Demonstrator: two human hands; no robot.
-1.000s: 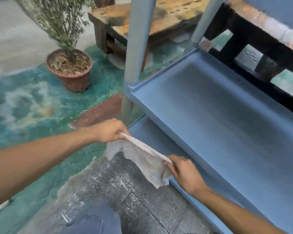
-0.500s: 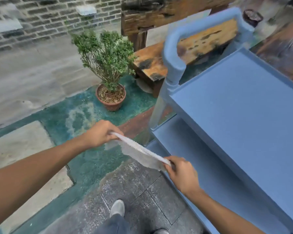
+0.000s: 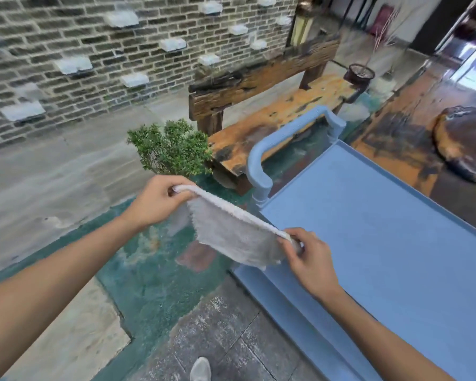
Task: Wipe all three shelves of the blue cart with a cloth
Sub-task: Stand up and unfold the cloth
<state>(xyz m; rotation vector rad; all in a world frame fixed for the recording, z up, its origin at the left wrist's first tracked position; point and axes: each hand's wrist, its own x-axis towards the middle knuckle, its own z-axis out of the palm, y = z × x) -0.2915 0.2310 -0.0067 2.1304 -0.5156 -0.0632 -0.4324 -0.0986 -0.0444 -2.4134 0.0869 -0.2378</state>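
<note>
Left hand (image 3: 155, 200) and right hand (image 3: 312, 259) are each pinching an end of the cloth (image 3: 231, 232), stretching it between them beside the cart (image 3: 382, 243).

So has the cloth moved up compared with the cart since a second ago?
Yes. The cloth rose from beside the lower shelves to the cart's top shelf level.

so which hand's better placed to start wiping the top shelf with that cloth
Probably the right hand: it pinches the cloth at the near edge of the cart's top shelf. The left hand grips the other end out over the floor, away from the cart.
</note>
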